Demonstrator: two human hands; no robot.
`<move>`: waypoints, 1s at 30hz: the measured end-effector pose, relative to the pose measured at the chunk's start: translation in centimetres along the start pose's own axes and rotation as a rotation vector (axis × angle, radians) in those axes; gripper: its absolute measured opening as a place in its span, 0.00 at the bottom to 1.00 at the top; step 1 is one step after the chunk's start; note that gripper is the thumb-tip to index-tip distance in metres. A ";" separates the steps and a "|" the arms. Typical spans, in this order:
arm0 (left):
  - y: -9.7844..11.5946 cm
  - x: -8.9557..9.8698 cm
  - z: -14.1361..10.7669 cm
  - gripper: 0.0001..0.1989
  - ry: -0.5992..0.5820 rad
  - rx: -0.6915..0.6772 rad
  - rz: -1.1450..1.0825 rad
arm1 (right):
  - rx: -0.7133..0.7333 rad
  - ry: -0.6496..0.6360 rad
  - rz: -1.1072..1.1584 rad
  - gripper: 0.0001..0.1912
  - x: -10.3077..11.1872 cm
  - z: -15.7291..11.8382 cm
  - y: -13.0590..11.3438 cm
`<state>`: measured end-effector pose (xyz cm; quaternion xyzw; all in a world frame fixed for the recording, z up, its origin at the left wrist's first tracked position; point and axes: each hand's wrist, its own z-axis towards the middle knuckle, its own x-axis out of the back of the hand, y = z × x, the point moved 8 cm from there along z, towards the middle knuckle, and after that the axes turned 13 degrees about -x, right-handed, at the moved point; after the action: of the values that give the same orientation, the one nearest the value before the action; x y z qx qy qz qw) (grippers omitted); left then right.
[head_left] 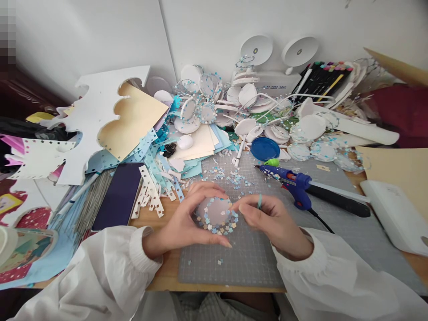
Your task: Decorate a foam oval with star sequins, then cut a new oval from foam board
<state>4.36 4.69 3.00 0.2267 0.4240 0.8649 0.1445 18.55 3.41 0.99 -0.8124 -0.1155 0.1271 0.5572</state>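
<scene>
My left hand [187,223] is wrapped round a white foam disc [214,211], thumb below and fingers above. Small blue, white and cream paper flowers ring the disc's rim. At the disc's right edge, my right hand [267,216] is closed in a pinch, its fingertips touching the flowers. Whatever sits between those fingertips is too small to make out. Loose paper flowers [230,176] lie scattered on the grey cutting mat [247,267] just beyond my hands. A blue hot glue gun [299,183] rests on the mat to the right.
Punched paper strips [150,191], a dark phone [117,196] and thin wires [90,207] lie left. Behind are a blue lid [265,149], a white pen [240,154] and several flower-trimmed white discs [247,96]. A white case [397,216] stands at right.
</scene>
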 end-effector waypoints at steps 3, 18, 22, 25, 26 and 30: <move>0.0 -0.2 0.0 0.37 -0.015 -0.005 0.005 | 0.015 0.038 -0.108 0.14 0.0 0.1 -0.4; -0.2 -0.3 -0.1 0.37 -0.024 0.026 0.040 | 0.229 0.233 -0.413 0.09 -0.1 -0.9 -1.7; -0.2 -0.4 0.0 0.37 -0.027 0.024 0.026 | 0.284 0.255 -0.458 0.08 -0.3 -1.1 -1.9; -0.3 -0.4 -0.1 0.37 -0.023 0.029 0.014 | 0.244 0.248 -0.428 0.09 -0.1 -1.0 -1.8; -0.3 -0.4 -0.1 0.37 -0.023 0.026 0.008 | 0.227 0.234 -0.408 0.10 0.0 -0.9 -1.7; -0.2 -0.6 -0.1 0.38 -0.040 0.005 -0.001 | 0.167 0.149 -0.314 0.12 -0.3 -0.7 -1.5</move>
<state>4.85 4.50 2.64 0.2442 0.4234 0.8590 0.1525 18.49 3.20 2.65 -0.7427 -0.1882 -0.0128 0.6425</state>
